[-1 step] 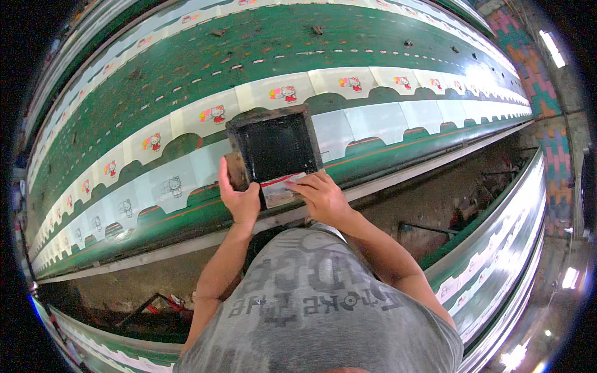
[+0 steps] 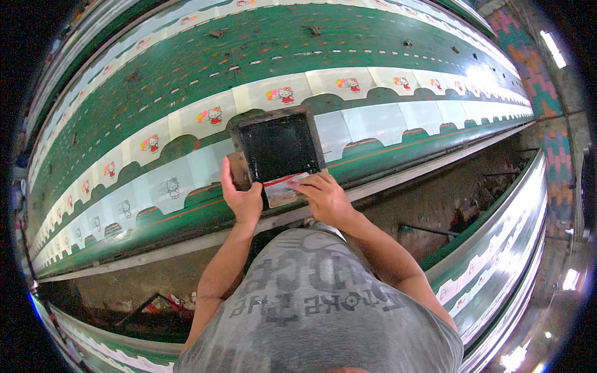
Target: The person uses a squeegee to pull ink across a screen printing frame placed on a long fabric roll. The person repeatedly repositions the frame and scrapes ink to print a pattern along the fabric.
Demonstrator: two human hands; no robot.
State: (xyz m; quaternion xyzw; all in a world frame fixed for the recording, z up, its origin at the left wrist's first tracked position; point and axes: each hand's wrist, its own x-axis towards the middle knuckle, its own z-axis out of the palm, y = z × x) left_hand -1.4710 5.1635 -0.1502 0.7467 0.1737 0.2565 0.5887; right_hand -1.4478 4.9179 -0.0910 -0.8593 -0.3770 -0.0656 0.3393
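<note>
A screen-printing frame (image 2: pixel 316 140) with a worn brown rim and a dark mesh lies over the near row of pale blue sheets (image 2: pixel 208 160). My left hand (image 2: pixel 242 204) grips the wooden block (image 2: pixel 238 171) on its left side, thumb towards the near corner. At the frame's near edge is a pale flat piece (image 2: pixel 283 195) with a red strip along it. The fingers of my right hand (image 2: pixel 331 200) close on its right end. Left of the frame, the sheets bear grey outline figures; to its right they look blank.
Behind lies a row of cream sheets (image 2: pixel 257 93) with coloured cartoon figures, on a long green table (image 2: pixel 205 62). A pale rail (image 2: pixel 385 180) edges the table in front of me. Another green table with sheets (image 2: pixel 497 248) stands at lower right, across a dark gap.
The frame and both hands sit very slightly further right over the sheets. Both grips look the same.
</note>
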